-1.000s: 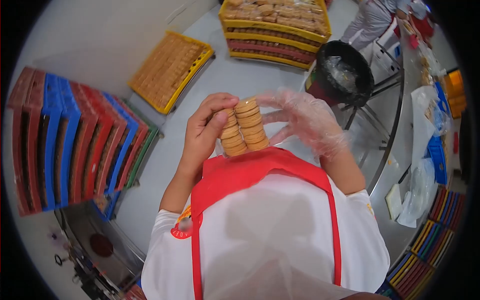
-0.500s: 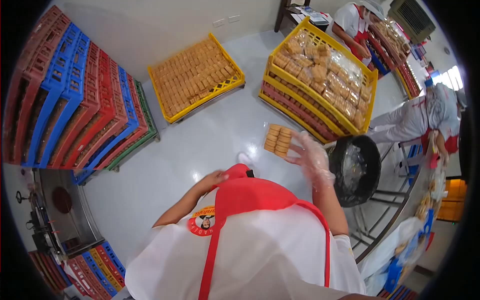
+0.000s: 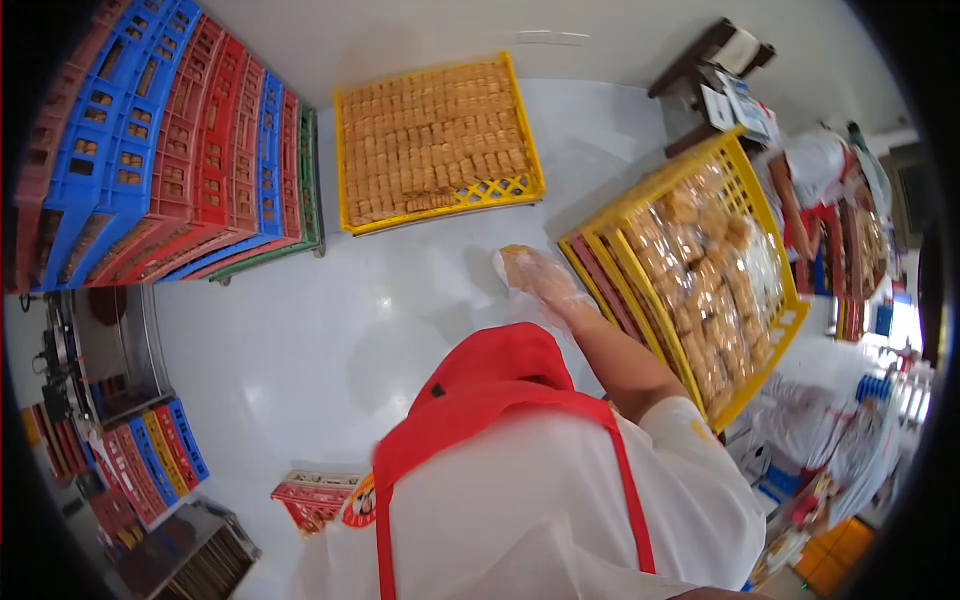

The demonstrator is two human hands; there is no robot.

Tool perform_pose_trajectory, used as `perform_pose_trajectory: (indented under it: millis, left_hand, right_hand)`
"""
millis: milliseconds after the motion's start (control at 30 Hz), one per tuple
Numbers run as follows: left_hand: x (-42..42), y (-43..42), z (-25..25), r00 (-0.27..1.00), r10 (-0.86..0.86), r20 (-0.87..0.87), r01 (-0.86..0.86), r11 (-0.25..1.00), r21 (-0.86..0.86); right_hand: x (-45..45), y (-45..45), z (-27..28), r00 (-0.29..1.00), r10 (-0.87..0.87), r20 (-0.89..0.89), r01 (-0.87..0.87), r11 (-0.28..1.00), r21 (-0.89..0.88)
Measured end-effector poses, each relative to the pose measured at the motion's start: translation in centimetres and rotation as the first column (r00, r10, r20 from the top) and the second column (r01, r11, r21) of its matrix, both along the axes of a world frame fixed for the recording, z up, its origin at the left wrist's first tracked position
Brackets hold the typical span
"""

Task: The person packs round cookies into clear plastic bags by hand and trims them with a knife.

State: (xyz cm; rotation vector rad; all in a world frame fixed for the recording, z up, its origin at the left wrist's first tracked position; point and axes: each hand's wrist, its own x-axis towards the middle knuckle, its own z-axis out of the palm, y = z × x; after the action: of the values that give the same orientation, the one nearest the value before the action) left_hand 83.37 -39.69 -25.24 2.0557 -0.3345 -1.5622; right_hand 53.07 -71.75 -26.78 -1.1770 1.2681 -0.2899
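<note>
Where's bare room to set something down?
Floor between the multicoloured crate stack and the red apron; narrower strip between the low yellow crate and the heaped yellow crate. Crowded: both yellow crates, mostly filled with biscuits.

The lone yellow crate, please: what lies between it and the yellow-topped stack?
The head view shows bare floor between yellow crate and yellow-topped stack.

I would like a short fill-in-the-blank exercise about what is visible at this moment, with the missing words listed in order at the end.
1. Only the wearer's ____ hand is in view.
2. It wears a see-through plastic ____ and holds a small pack of biscuits.
3. The wearer's apron is coloured ____.
4. In the tall stack of crates, the layer nearest the yellow crate by the wall is coloured ____.

Missing words: right; glove; red; green.
</note>
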Motion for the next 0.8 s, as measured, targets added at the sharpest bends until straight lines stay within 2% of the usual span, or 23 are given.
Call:
perform_pose_trajectory:
  millis: [33,67,133,233,267,300,333,367,433,467,567,667,700,767,800]
  left_hand:
    - [-0.2,-0.2,-0.8,0.999,0.048,0.014,-0.048,0.998,0.039]
    - [-0.7,-0.5,-1.8,0.995,0.091,0.027,-0.093,0.992,0.083]
    - [-2.1,-0.7,-3.2,0.983,0.176,0.043,-0.181,0.967,0.179]
    - [-5.0,-0.7,-4.1,0.957,0.286,0.056,-0.287,0.887,0.361]
    - [-6.1,-0.5,-4.0,0.946,0.319,0.060,-0.314,0.854,0.415]
    - [-7.3,-0.5,-3.8,0.935,0.348,0.066,-0.337,0.818,0.465]
    - [-8.3,-0.6,-3.4,0.926,0.372,0.068,-0.353,0.785,0.509]
    - [-9.5,-0.8,-3.1,0.917,0.392,0.071,-0.365,0.756,0.544]
    - [-11.3,-1.3,-2.4,0.899,0.430,0.077,-0.387,0.702,0.598]
    - [-12.2,-1.3,-2.1,0.889,0.450,0.087,-0.402,0.673,0.621]
    - [-14.6,-2.0,-1.4,0.860,0.500,0.098,-0.429,0.607,0.669]
    - [-16.8,-2.3,-0.8,0.831,0.548,0.101,-0.455,0.563,0.691]
    - [-17.5,-2.2,-0.6,0.819,0.565,0.101,-0.466,0.553,0.691]
    - [-19.3,-1.8,-0.2,0.790,0.605,0.103,-0.500,0.537,0.680]
    - [-20.2,-1.5,-0.3,0.770,0.629,0.110,-0.526,0.528,0.667]
  right_hand:
    - [1.3,-3.2,-3.8,0.976,0.155,-0.153,-0.165,0.984,-0.059]
    - [2.8,-5.7,-7.1,0.955,0.198,-0.223,-0.243,0.950,-0.198]
    - [6.5,-10.7,-13.7,0.906,0.236,-0.351,-0.387,0.798,-0.462]
    - [10.9,-16.4,-24.8,0.964,0.188,-0.187,-0.247,0.893,-0.377]
    - [12.1,-17.9,-27.2,0.880,0.252,-0.402,-0.448,0.721,-0.528]
    - [12.9,-19.3,-29.7,0.757,0.253,-0.602,-0.637,0.488,-0.596]
    - [13.4,-20.4,-32.3,0.616,0.194,-0.763,-0.786,0.215,-0.580]
    - [13.7,-21.8,-37.1,0.645,0.372,-0.668,-0.757,0.429,-0.492]
    - [14.7,-22.8,-43.7,0.577,0.434,-0.692,-0.800,0.472,-0.371]
    - [15.9,-22.7,-44.8,0.477,0.321,-0.818,-0.868,0.322,-0.379]
    - [20.3,-24.4,-41.5,0.123,0.530,-0.839,-0.960,0.277,0.035]
    - [20.4,-23.5,-43.2,0.222,0.525,-0.821,-0.946,0.318,-0.053]
    - [20.6,-23.5,-41.4,0.110,0.630,-0.769,-0.958,0.274,0.087]
    - [18.0,-21.3,-41.5,0.021,0.544,-0.839,-0.993,0.111,0.047]
    - [16.7,-20.4,-40.3,0.022,0.642,-0.766,-0.980,0.165,0.110]
